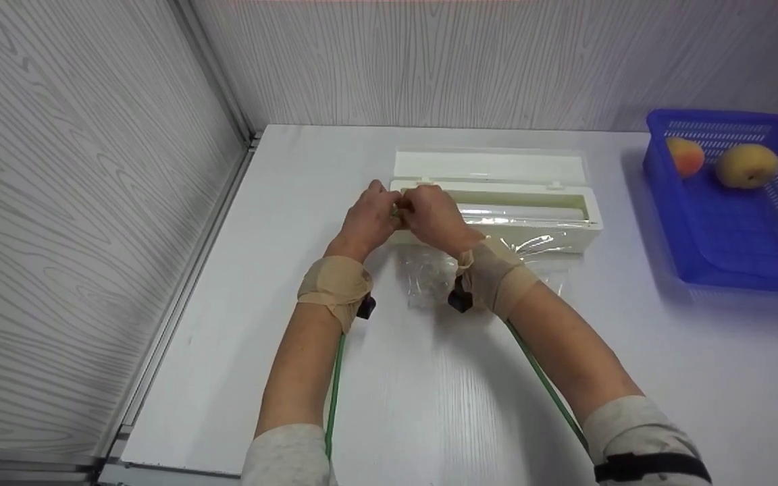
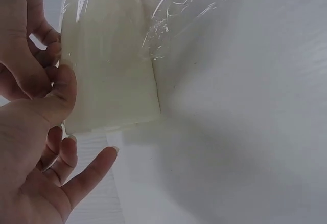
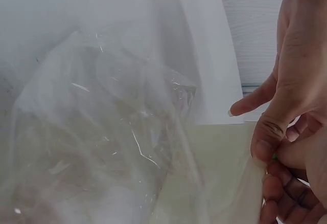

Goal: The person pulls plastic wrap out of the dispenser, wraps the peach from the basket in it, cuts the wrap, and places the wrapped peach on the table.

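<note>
A cream cling film dispenser box [image 1: 497,236] lies lengthwise before me, its lid [image 1: 490,165] swung back. Inside sits a roll of clear film [image 1: 524,212]; a sheet of cling film [image 3: 102,132] hangs crumpled over the front onto the table. My left hand [image 1: 370,219] and right hand [image 1: 435,216] meet at the box's left end. Between their thumbs shows a small green piece [image 3: 275,156] at the rim, mostly hidden by the fingers that pinch it. One finger of the left hand [image 2: 92,173] sticks out past the box's end.
A blue plastic basket [image 1: 720,236] stands at the right, holding a peach-coloured fruit [image 1: 686,156] and a yellow-brown round fruit [image 1: 747,166]. Panelled walls [image 1: 429,67] bound the white table [image 1: 389,405] at the back and left.
</note>
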Motion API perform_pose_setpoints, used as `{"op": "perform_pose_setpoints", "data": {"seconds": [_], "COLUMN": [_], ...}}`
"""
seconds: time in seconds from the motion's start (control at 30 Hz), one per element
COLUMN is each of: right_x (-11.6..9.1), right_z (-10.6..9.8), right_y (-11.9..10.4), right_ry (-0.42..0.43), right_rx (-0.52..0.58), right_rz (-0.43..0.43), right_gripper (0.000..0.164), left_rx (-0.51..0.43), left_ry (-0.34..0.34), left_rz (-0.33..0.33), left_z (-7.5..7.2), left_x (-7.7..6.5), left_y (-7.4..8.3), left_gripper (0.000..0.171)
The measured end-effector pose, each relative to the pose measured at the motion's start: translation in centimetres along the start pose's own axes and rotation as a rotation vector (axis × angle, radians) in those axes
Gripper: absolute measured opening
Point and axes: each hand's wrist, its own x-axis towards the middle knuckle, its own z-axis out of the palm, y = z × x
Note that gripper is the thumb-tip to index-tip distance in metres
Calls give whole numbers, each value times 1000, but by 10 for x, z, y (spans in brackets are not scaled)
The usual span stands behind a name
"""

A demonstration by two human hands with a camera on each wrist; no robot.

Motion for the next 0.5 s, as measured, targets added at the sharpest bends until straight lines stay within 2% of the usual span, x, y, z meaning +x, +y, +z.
{"op": "perform_pose_setpoints", "data": {"seconds": [0.17, 0.33, 0.5], "right_x": [-2, -5, -8], "right_z": [2, 5, 4], "right_y": [0, -1, -2], "right_ry": [40, 48, 38], "right_rx": [-43, -111, -192], "right_rz": [-65, -101, -120], "right_gripper": [14, 14, 15], "left_rx": [73, 78, 93], "left_ry": [-5, -8, -4], "left_rz": [-3, -31, -29], "left_z": [-3, -2, -3], "left_x": [2, 2, 2], "left_y": [5, 5, 7], "left_gripper": [26, 22, 19]}}
